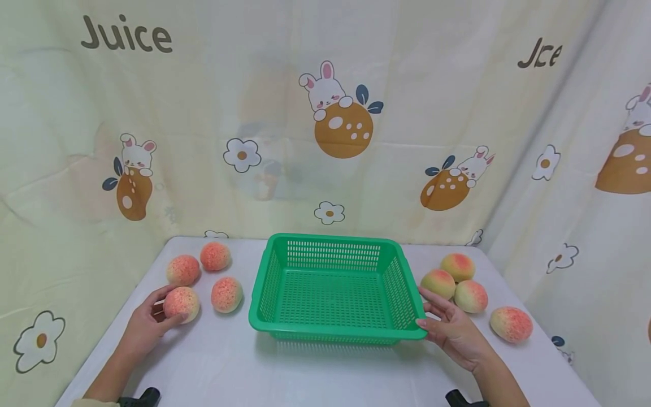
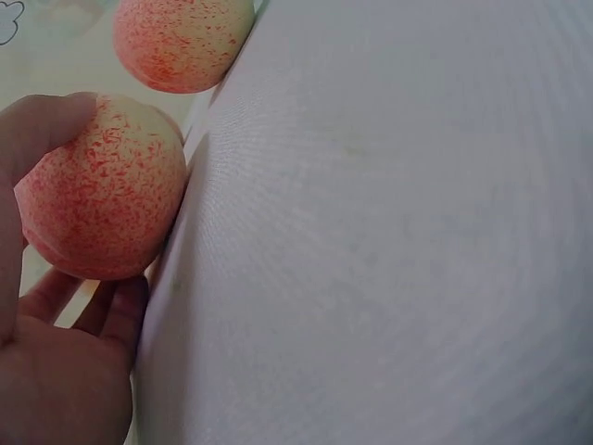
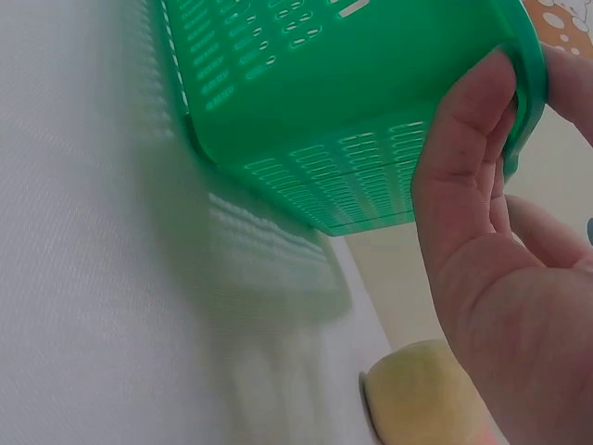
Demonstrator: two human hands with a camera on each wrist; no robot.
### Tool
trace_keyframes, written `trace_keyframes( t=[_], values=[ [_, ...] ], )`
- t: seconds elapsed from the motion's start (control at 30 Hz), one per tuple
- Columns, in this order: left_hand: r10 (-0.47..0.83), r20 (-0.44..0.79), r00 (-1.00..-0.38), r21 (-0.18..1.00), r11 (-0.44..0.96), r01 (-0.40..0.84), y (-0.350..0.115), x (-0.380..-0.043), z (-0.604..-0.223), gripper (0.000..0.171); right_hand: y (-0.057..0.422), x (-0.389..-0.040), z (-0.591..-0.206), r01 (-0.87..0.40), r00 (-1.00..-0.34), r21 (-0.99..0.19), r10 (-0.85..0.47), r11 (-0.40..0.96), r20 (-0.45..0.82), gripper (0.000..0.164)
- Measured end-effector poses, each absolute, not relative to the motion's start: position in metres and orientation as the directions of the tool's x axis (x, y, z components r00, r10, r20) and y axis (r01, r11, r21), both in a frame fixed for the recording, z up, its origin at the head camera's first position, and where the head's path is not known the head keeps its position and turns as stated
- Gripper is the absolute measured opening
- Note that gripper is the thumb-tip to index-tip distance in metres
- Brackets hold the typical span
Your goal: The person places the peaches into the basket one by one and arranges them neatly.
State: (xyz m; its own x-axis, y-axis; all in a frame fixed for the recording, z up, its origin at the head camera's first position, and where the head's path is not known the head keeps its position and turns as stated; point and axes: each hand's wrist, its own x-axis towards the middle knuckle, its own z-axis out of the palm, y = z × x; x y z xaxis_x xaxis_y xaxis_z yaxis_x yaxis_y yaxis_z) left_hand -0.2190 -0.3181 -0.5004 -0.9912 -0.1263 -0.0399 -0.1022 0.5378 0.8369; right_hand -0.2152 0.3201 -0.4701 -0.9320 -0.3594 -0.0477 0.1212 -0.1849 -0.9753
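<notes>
My left hand [image 1: 144, 329] holds a pink-speckled peach [image 1: 181, 304] at the left of the table, thumb on one side and fingers round the other. In the left wrist view that peach [image 2: 111, 199] sits low against the white surface. Beside it lie several more pink peaches, one of them [image 1: 226, 294] just to the right. A green plastic basket [image 1: 346, 334] with slotted walls stands in the middle, nothing inside. My right hand [image 1: 455, 330] pinches its right front corner, thumb and fingers on opposite sides of the rim [image 3: 530, 79].
Several yellow-pink peaches [image 1: 471, 296] sit clustered beyond my right hand, with a redder one [image 1: 511, 324] farther right. The white table [image 1: 325, 379] ends at a printed curtain [image 1: 274, 113] behind, and another curtain stretch [image 1: 600, 226] runs along the right side.
</notes>
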Motion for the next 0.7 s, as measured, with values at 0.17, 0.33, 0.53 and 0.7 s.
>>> trace_keyframes(
  t=[0.17,0.33,0.53,0.7],
  values=[
    [-0.136,-0.036,-0.990,0.842,0.529,-0.104,-0.317,-0.219,-0.500,0.090,0.320,-0.215,-0.470,0.115,-0.929,-0.976,-0.368,-0.182,-0.041,0.080],
    [-0.130,-0.003,-0.992,0.848,0.525,-0.071,-0.318,-0.219,-0.497,0.088,0.320,-0.216,-0.470,0.115,-0.926,-0.974,-0.377,-0.193,-0.035,0.080],
    [-0.129,0.010,-0.992,0.868,0.494,-0.055,-0.315,-0.217,-0.487,0.086,0.321,-0.216,-0.471,0.110,-0.922,-0.973,-0.387,-0.204,-0.023,0.080],
    [-0.141,0.071,-0.988,0.876,0.482,-0.006,-0.307,-0.214,-0.477,0.084,0.321,-0.216,-0.473,0.101,-0.919,-0.972,-0.394,-0.212,-0.010,0.080]
  ],
)
